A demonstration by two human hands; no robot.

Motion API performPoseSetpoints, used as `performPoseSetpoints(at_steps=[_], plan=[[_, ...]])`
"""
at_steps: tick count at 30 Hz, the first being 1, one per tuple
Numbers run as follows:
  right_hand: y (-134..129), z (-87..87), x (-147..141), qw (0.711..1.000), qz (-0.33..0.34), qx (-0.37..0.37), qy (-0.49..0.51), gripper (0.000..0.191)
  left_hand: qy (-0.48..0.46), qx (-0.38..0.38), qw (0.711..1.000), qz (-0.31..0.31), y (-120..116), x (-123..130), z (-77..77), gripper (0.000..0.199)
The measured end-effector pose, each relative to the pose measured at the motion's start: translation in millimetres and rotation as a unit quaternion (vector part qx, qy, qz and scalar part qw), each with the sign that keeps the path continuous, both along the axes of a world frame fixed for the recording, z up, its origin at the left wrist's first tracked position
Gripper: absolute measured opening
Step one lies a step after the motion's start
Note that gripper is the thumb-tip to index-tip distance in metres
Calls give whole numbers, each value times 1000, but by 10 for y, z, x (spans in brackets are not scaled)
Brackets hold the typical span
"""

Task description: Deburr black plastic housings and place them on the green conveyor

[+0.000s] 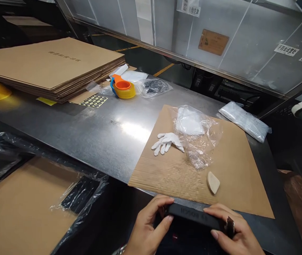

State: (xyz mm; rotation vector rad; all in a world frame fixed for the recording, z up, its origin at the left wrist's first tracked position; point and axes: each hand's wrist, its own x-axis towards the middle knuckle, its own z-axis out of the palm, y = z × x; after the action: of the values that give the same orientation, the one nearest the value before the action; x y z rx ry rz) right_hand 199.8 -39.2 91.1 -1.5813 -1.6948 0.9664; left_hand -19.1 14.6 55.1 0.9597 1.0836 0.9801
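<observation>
Both hands grip a long black bar-shaped part with raised letters on its side (pixel 193 215), just off the near edge of the table. My left hand (pixel 149 226) pinches its left end between thumb and fingers. At the other end, my right hand (pixel 237 230) closes on it the same way, with a small dark brown tab (pixel 229 226) by the fingers. Beyond the part lies a cardboard sheet (pixel 235 159). On it are a beige wedge-shaped piece (pixel 213 183), a white glove (pixel 167 142) and a crumpled clear plastic bag (pixel 200 150) with something white inside.
Stacked cardboard (pixel 41 67) covers the metal table's (pixel 108 134) far left. An orange tape dispenser (pixel 123 88), a sticker sheet (pixel 93 101) and bagged dark items (pixel 153 86) sit beside it. A plastic-wrapped pack (pixel 245 120) lies at right. Lower left, a plastic-lined box (pixel 26 209) holds cardboard.
</observation>
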Motion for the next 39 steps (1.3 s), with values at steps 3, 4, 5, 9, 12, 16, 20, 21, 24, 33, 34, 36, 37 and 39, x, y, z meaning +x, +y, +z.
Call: performPoseSetpoints(at_steps=[3, 4, 5, 9, 12, 16, 20, 21, 24, 33, 34, 36, 37, 39], plan=[[-5, -27, 29, 1000, -6, 14, -16, 28, -1, -14, 1000, 2, -28, 10, -13, 20], [-9, -38, 39, 999, -10, 18, -27, 28, 1, -15, 1000, -1, -32, 3, -25, 20], [-14, -46, 51, 999, -15, 23, -39, 28, 4, -10, 1000, -7, -32, -8, -38, 21], [-47, -64, 102, 999, -9, 12, -45, 26, 22, 70, 993, -96, 30, -94, -70, 22], [-88, -87, 158, 1000, 0, -10, -13, 27, 34, 133, 964, -226, 144, -180, -42, 30], [-87, -106, 218, 996, 56, -39, 64, 31, 46, 158, 918, -362, 301, -254, 32, 40], [-19, -86, 224, 985, 111, -36, 128, 33, 38, 140, 901, -408, 358, -259, 80, 46], [-7, -87, 223, 983, 116, -35, 139, 32, 33, 131, 901, -412, 357, -255, 87, 46], [-8, -121, 231, 978, 120, -36, 164, 32, 13, 106, 903, -417, 338, -244, 102, 46], [-99, -225, 251, 981, 88, -44, 166, 31, 6, 56, 922, -383, 241, -244, 50, 46], [-99, -224, 251, 981, 89, -47, 165, 31, 3, 50, 924, -380, 227, -246, 39, 47], [-89, -219, 252, 980, 95, -53, 167, 32, 1, 42, 930, -364, 200, -251, 24, 49], [-80, -212, 252, 979, 98, -55, 168, 32, 2, 42, 933, -358, 191, -253, 20, 49], [-58, -196, 248, 979, 104, -54, 169, 32, 4, 55, 933, -355, 186, -256, 18, 50]])
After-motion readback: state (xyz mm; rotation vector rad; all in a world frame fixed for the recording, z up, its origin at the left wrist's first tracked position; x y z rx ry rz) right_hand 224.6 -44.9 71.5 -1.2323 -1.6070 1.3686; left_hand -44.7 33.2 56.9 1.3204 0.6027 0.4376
